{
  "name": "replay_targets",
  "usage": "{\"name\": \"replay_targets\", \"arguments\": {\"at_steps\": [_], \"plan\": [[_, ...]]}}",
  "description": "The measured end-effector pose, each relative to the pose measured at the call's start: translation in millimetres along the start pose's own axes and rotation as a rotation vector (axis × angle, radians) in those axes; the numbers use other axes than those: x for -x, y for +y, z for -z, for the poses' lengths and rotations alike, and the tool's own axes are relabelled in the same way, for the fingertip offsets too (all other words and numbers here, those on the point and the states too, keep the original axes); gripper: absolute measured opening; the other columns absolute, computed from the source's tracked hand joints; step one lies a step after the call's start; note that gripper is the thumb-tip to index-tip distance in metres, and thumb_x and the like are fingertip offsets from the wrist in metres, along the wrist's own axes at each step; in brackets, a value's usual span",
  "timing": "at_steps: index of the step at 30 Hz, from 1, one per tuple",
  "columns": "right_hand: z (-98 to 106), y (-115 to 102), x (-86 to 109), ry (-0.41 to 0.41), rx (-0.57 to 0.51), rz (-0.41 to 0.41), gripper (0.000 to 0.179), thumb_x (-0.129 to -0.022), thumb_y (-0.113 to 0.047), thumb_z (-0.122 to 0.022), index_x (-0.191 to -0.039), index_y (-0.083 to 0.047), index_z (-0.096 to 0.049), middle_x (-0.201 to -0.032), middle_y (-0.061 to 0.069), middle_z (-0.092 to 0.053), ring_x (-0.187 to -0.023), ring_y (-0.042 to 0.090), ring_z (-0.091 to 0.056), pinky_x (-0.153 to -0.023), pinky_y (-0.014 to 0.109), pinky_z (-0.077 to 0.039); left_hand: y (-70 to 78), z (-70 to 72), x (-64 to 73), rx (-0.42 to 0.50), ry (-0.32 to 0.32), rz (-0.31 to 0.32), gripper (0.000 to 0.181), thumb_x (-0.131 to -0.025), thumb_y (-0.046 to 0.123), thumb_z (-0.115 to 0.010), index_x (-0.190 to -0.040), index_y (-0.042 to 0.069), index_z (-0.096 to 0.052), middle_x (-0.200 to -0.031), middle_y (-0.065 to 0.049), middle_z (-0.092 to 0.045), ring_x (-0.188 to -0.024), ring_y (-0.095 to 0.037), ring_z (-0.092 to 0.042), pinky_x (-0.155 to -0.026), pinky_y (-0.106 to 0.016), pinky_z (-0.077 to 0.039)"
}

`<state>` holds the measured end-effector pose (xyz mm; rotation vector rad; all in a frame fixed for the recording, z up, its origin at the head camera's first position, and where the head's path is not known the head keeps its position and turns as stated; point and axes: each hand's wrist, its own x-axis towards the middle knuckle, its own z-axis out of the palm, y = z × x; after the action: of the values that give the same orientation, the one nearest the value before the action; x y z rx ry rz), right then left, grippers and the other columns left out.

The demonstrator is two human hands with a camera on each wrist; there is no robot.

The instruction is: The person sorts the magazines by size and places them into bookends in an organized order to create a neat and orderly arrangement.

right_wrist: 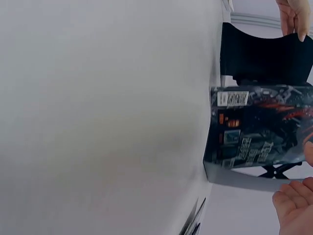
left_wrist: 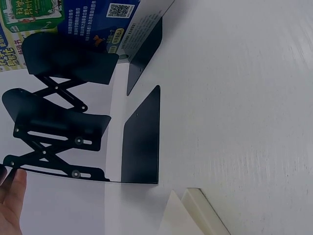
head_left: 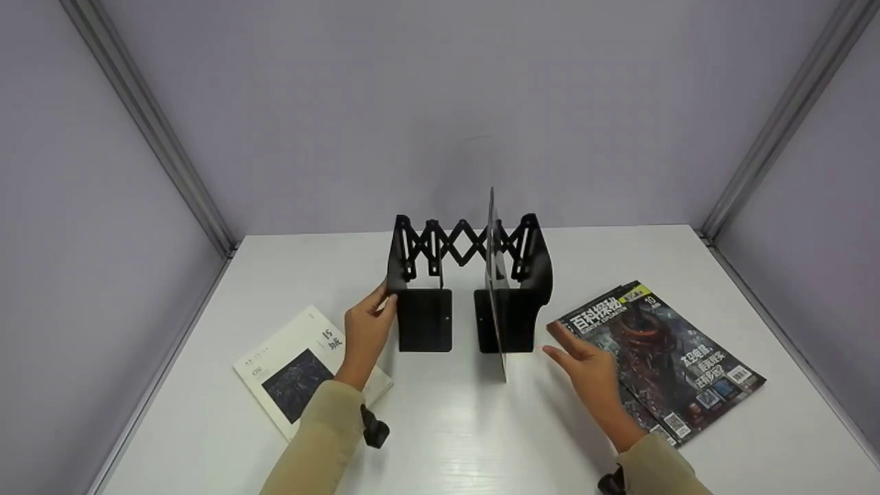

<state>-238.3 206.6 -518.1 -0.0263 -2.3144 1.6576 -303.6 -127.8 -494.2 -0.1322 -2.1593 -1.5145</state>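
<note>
A black expandable book rack [head_left: 425, 320] with a scissor lattice stands at the table's middle. My left hand [head_left: 368, 330] pinches the edge of its left end plate; the left wrist view shows the fingertips [left_wrist: 18, 183] at that plate. A magazine [right_wrist: 264, 127] stands upright in the rack near the right end, edge-on in the head view. Its dark front cover faces right, and its blue and yellow back cover [left_wrist: 93, 22] shows in the left wrist view. Right of the rack, my right hand [head_left: 584, 368] is held apart from it, fingers extended and holding nothing.
Overlapping dark magazines [head_left: 660, 350] lie flat on the right of the white table [head_left: 454, 440]. A cream book [head_left: 295, 378] lies at the left, partly behind my left forearm. Pale walls [head_left: 440, 103] enclose the back and sides.
</note>
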Motion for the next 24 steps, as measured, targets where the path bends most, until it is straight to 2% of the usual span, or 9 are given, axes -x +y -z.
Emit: {"name": "replay_targets", "arguments": {"at_steps": [5, 8, 12, 15, 16, 18, 20, 22, 24], "plan": [[15.4, 2.5, -0.8, 0.060, 0.090, -0.023, 0.048, -0.082, -0.021, -0.082, -0.127, -0.012, -0.068, -0.125, 0.006, -0.068, -0.107, 0.000, -0.065, -0.067, 0.003, -0.047, 0.8, 0.0, 0.4, 0.000, 0.003, -0.009, 0.034, -0.094, 0.006, -0.066, -0.128, 0.001, -0.065, -0.127, -0.016, -0.067, -0.116, -0.030, -0.067, -0.090, -0.038, -0.061], [24.5, 5.5, -1.3, 0.082, 0.161, -0.043, 0.047, -0.082, -0.022, -0.083, -0.126, -0.013, -0.069, -0.123, 0.004, -0.069, -0.105, -0.007, -0.062, -0.066, 0.002, -0.043, 0.8, -0.4, 0.3, 0.002, 0.005, -0.006, 0.034, -0.094, 0.006, -0.066, -0.128, 0.001, -0.065, -0.127, -0.015, -0.067, -0.116, -0.029, -0.067, -0.090, -0.038, -0.061], [37.7, 10.5, -1.6, 0.077, 0.221, -0.103, 0.050, -0.083, -0.023, -0.081, -0.130, -0.012, -0.066, -0.127, 0.005, -0.066, -0.119, 0.009, -0.061, -0.083, 0.002, -0.047, 0.6, -0.6, -0.1, -0.001, 0.008, -0.005, 0.034, -0.094, 0.006, -0.066, -0.128, 0.001, -0.065, -0.126, -0.015, -0.067, -0.116, -0.029, -0.067, -0.090, -0.040, -0.061], [49.5, 14.8, -0.9, 0.068, 0.280, -0.120, 0.054, -0.085, -0.027, -0.080, -0.133, -0.009, -0.062, -0.131, 0.010, -0.063, -0.121, 0.027, -0.062, -0.095, 0.022, -0.055, -0.1, -0.8, -0.4, -0.008, 0.005, -0.010, 0.034, -0.094, 0.007, -0.066, -0.128, 0.002, -0.065, -0.127, -0.015, -0.067, -0.116, -0.029, -0.067, -0.090, -0.039, -0.061], [53.4, 16.9, -0.6, 0.068, 0.311, -0.115, 0.055, -0.086, -0.028, -0.079, -0.134, -0.008, -0.062, -0.131, 0.012, -0.063, -0.111, 0.028, -0.069, -0.089, 0.027, -0.058, -0.4, -0.8, -0.2, -0.005, 0.002, -0.014, 0.034, -0.095, 0.006, -0.066, -0.128, 0.001, -0.064, -0.127, -0.015, -0.067, -0.116, -0.030, -0.067, -0.090, -0.038, -0.061], [61.2, 21.6, 0.4, 0.066, 0.353, -0.113, 0.057, -0.086, -0.029, -0.079, -0.135, -0.008, -0.060, -0.121, 0.018, -0.069, -0.074, 0.025, -0.072, -0.071, 0.034, -0.060, -1.0, -0.7, 0.1, -0.005, -0.002, -0.024, 0.034, -0.095, 0.006, -0.066, -0.129, 0.001, -0.064, -0.127, -0.016, -0.067, -0.116, -0.030, -0.067, -0.089, -0.037, -0.061], [68.5, 26.6, 1.4, 0.058, 0.385, -0.112, 0.059, -0.085, -0.029, -0.079, -0.136, -0.006, -0.059, -0.097, 0.022, -0.074, -0.044, 0.014, -0.051, -0.048, 0.029, -0.051, -1.2, -0.3, 0.6, -0.003, -0.005, -0.033, 0.034, -0.095, 0.006, -0.065, -0.129, 0.000, -0.064, -0.127, -0.016, -0.066, -0.117, -0.030, -0.067, -0.088, -0.036, -0.061], [75.2, 32.2, 2.0, 0.042, 0.412, -0.119, 0.061, -0.086, -0.029, -0.079, -0.138, -0.005, -0.058, -0.076, 0.021, -0.069, -0.038, 0.005, -0.023, -0.037, 0.023, -0.031, -1.2, 0.1, 1.1, -0.002, -0.004, -0.038, 0.034, -0.095, 0.006, -0.065, -0.129, 0.000, -0.064, -0.127, -0.016, -0.067, -0.117, -0.031, -0.067, -0.088, -0.036, -0.061], [82.1, 36.9, 2.6, 0.031, 0.453, -0.123, 0.061, -0.087, -0.028, -0.078, -0.138, -0.002, -0.057, -0.073, 0.021, -0.068, -0.038, 0.003, -0.022, -0.037, 0.021, -0.030, -1.4, 0.2, 1.0, -0.008, -0.003, -0.040, 0.034, -0.095, 0.007, -0.066, -0.129, 0.000, -0.064, -0.127, -0.016, -0.067, -0.117, -0.030, -0.067, -0.089, -0.036, -0.061]]}}
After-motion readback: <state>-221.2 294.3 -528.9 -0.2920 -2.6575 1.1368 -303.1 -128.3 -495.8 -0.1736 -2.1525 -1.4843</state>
